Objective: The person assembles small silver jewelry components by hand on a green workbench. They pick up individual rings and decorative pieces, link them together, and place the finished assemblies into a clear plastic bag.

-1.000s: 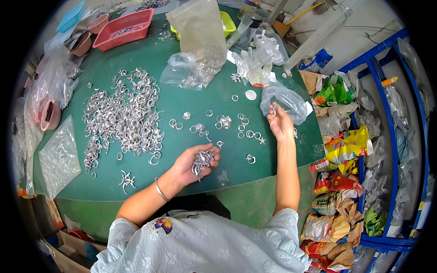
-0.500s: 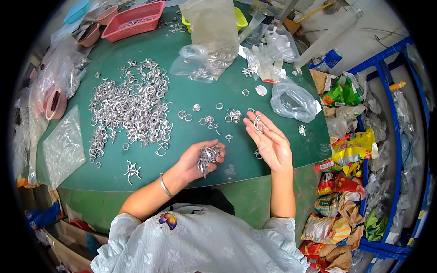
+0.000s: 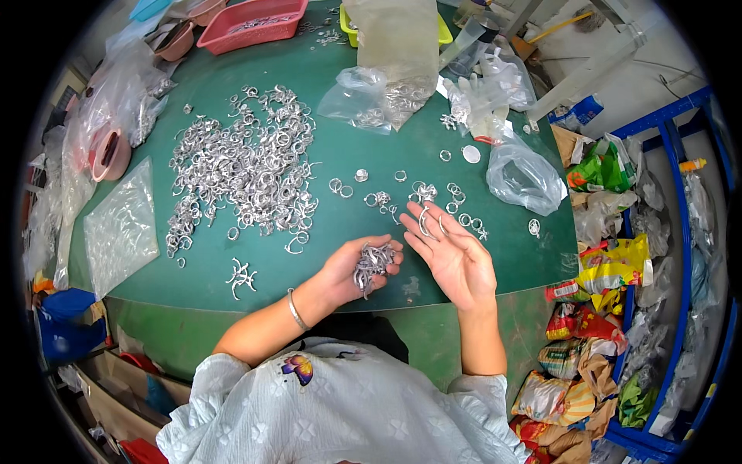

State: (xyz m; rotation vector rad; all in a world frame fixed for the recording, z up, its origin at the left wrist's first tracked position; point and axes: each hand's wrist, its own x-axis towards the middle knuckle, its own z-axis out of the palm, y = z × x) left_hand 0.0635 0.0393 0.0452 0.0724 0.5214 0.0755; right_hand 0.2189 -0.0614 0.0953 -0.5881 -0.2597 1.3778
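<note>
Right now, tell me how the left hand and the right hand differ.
The left hand is cupped around a bunch of silver rings; the right hand lies open, palm up, fingers spread, with only a couple of rings on its fingers. The left hand's wrist bears a bracelet; the right hand's wrist is bare. Both hover over the near edge of the green table.

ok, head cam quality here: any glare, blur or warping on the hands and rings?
Head view: strong fisheye, the green table's edge bows and the corners are black. Even, soft light, faint shadows. Both the left hand with its bunch of metal rings and the open right hand look sharp. Glare only on the clear plastic bags.
</note>
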